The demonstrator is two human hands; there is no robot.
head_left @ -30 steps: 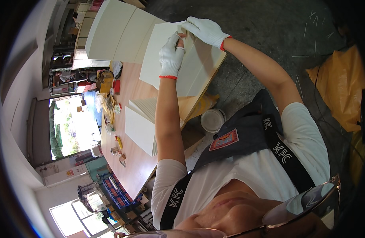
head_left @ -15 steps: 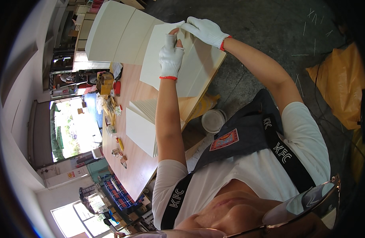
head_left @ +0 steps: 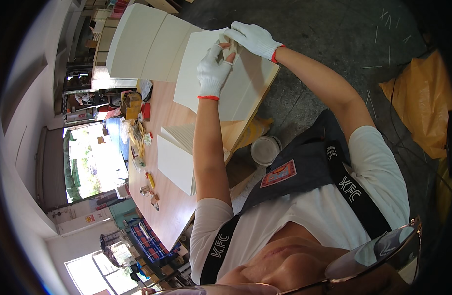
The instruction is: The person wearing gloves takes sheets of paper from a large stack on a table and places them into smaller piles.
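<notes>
At the far end of the table I bend over a white card sheet (head_left: pixel 189 73) with both hands, in white knit gloves with red cuffs. My left hand (head_left: pixel 213 71) is closed at the sheet's far right edge, its bare thumb and fingertips around a small pale folded flap (head_left: pixel 229 51). Touching the same edge from the right is my right hand (head_left: pixel 253 39), its fingers pressed together; their tips are partly hidden. More pale card (head_left: pixel 235 96) lies beneath and to the right of my left hand.
A tall stack of cream boards (head_left: pixel 142 44) stands at the far left. Nearer on the wooden table (head_left: pixel 162 211) lie fanned white sheets (head_left: pixel 174 157), a yellow cutter (head_left: pixel 149 180) and small tools. A white bucket (head_left: pixel 265 150) stands below the table edge; an orange sack (head_left: pixel 420 103) lies at right.
My left fingers have shifted slightly right and down and bent inward around the flap, which now shows between them. My right hand has hardly moved.
</notes>
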